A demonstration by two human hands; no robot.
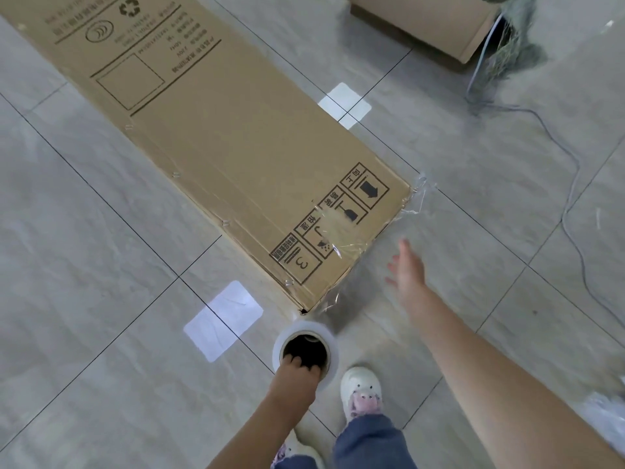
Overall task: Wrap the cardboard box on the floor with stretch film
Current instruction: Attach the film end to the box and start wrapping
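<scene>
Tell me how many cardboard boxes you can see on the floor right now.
2. The long flat box lies across the middle, film stuck to its near end. A second box sits at the top edge, cut off by the frame. Others may lie out of view.

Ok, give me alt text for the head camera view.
A person's left hand grips a roll of stretch film by its core, beside the near corner of a long cardboard box on the floor. The right hand reaches out open near film stuck on that end.
</scene>
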